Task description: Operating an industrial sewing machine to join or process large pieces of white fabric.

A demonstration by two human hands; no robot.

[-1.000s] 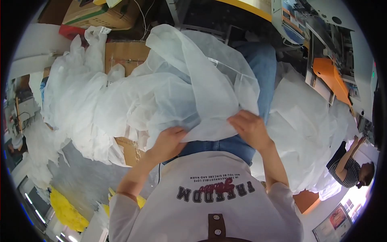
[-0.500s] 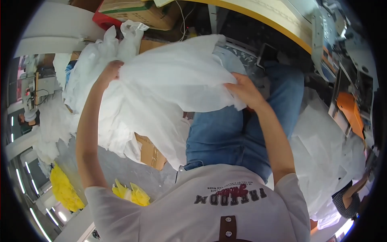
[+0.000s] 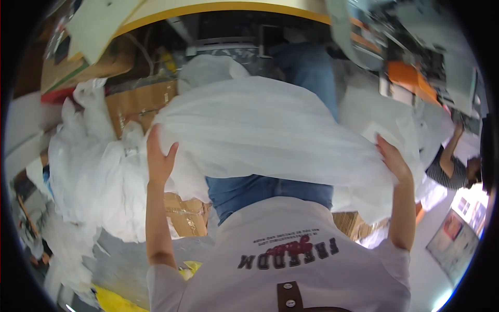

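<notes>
A sheet of thin white cloth (image 3: 260, 130) is spread across my lap, its far edge bulging upward and hiding most of my thighs. At its left end is my left hand (image 3: 162, 158), with the thumb held away from the fingers and the fingertips touching the cloth. By the right end my right hand (image 3: 393, 160) has its fingers stretched inward against the cloth edge, apart and slightly blurred. Below the near edge my blue jeans (image 3: 270, 192) show.
More white cloth (image 3: 109, 182) hangs piled at the left, beside a cardboard box (image 3: 140, 104). Another carton (image 3: 187, 216) stands nearer. Ahead runs a yellow-edged table (image 3: 223, 8). Yellow material (image 3: 117, 300) lies at lower left. Another person in a striped top (image 3: 448, 169) is at far right.
The white cloth has gone from being held up at the left to lying spread across my lap. Both hands have moved right and nearer, wider apart, and my view has turned right.
</notes>
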